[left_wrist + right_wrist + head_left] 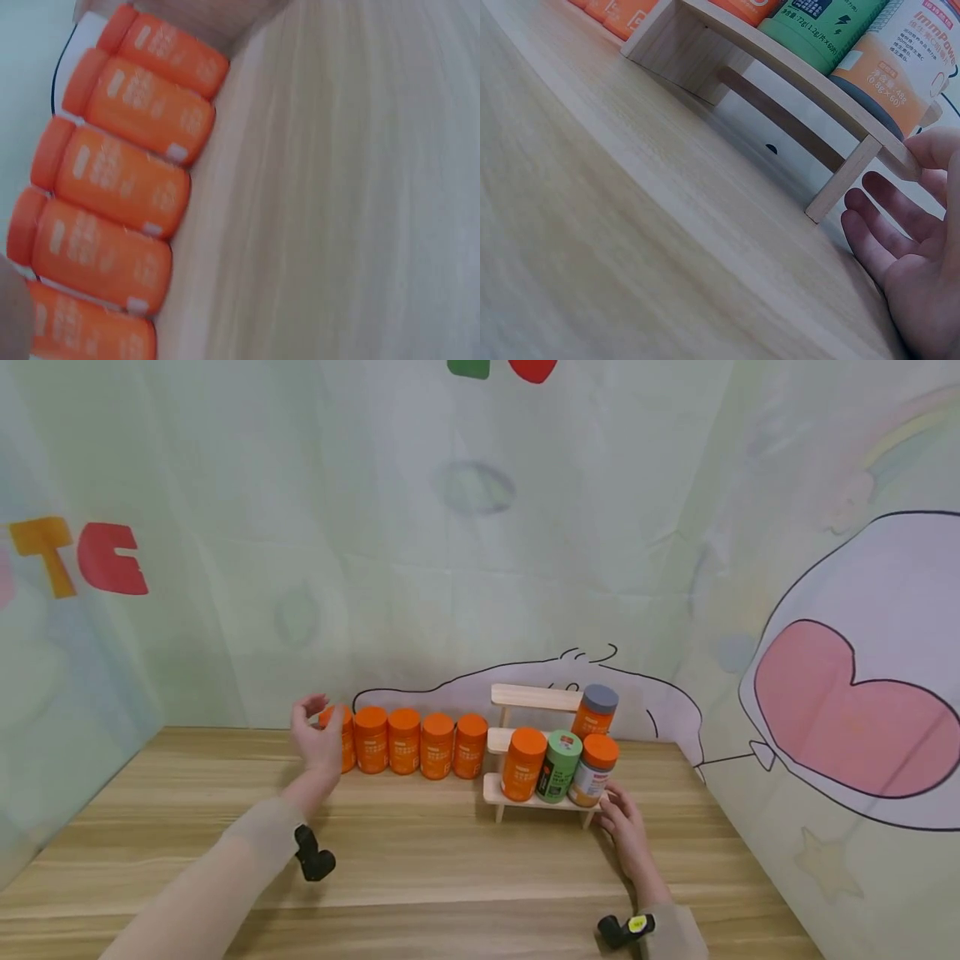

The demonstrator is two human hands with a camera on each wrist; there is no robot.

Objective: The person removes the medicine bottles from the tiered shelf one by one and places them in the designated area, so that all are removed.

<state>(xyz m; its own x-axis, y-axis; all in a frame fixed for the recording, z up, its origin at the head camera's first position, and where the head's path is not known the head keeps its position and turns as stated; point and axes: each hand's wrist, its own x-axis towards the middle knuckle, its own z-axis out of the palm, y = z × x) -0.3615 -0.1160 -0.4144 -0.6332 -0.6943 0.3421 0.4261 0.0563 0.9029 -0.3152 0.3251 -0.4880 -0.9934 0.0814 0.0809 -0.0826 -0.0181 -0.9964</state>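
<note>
My left hand (320,745) is at the leftmost orange bottle (347,747), thumb across the front of its lid and fingers bent at the lid's left edge. The hand hides part of that bottle, so whether it grips it I cannot tell. In the left wrist view, only a blurred bit of the hand shows over the lid end of the nearest orange bottle (97,330). At the right end of the small wooden tiered shelf (540,803), my right hand (626,831) pinches the bottom board between thumb and index finger. Its other fingers (885,247) are loosely bent beside the shelf leg.
More orange bottles (405,742) continue the row toward the shelf. On the bottom tier stand an orange bottle (523,767), a green bottle (558,768) and a white-and-orange bottle (592,772). Above is a grey-lidded orange bottle (596,714). A printed curtain (405,568) hangs behind the wooden table (420,877).
</note>
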